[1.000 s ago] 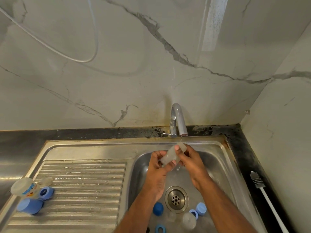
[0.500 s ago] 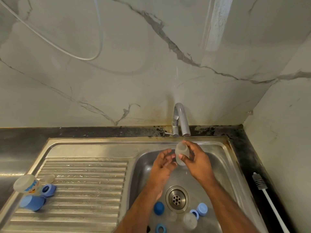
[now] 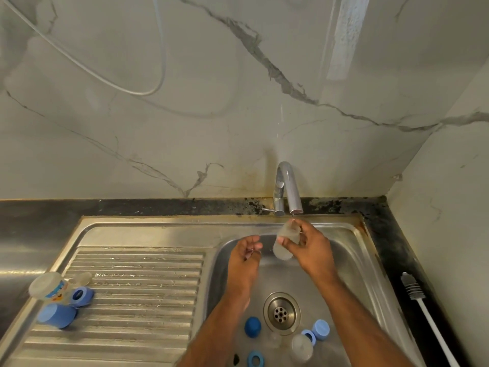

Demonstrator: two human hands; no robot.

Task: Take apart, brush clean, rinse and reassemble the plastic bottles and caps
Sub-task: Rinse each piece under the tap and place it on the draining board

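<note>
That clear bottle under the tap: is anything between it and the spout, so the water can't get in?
Nothing visible blocks it. The right hand holds the clear bottle just below the tap spout, its fingers round the sides. The left hand sits apart, to the bottle's left. Whether water is running is hard to tell.

A brushed stainless-steel sink (image 3: 148,234), glossy chrome tap (image 3: 287,186), translucent frosted plastic bottle (image 3: 284,242) and veined, smooth marble-look wall (image 3: 185,115).
</note>
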